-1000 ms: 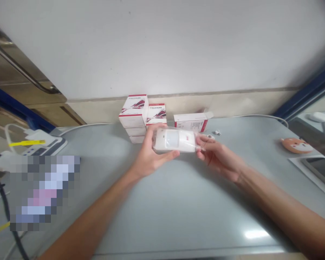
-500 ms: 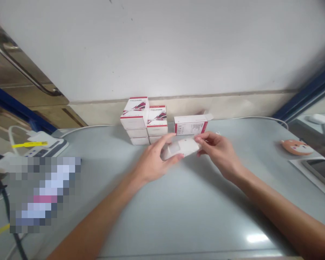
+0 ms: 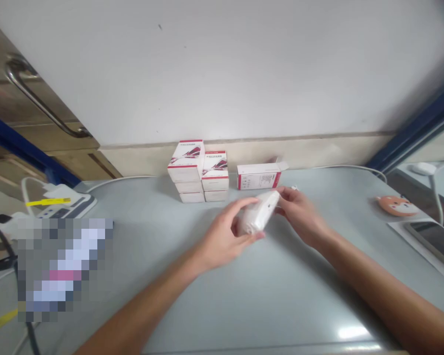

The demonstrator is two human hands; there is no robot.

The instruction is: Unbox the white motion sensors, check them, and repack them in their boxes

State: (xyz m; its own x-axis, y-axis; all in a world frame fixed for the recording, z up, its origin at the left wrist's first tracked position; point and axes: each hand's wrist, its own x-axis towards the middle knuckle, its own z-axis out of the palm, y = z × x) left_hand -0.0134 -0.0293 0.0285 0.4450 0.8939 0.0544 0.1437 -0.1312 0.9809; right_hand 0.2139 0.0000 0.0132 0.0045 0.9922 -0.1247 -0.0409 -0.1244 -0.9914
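Both my hands hold a white plastic motion sensor [image 3: 258, 214] above the grey table [image 3: 281, 296], and it looks wrapped in clear film. It is tilted, with one end low in my left hand [image 3: 222, 236] and the other end against the fingers of my right hand [image 3: 299, 212]. My fingers hide part of its body. Just behind my hands stand two stacks of white-and-red product boxes [image 3: 186, 170] [image 3: 215, 176], with a single box [image 3: 259, 176] lying to their right.
Tiny white pieces [image 3: 294, 188] lie behind my right hand. At the right are an orange fox-faced pad [image 3: 396, 205] and a tablet [image 3: 434, 241]. At the left are a white device [image 3: 66, 207], cables and a pixelated patch [image 3: 64, 268]. A wall rises behind the table.
The sensor has turned from lying level to tilted and dropped closer to me. Both hands have moved toward me with it, and the view has shifted slightly.
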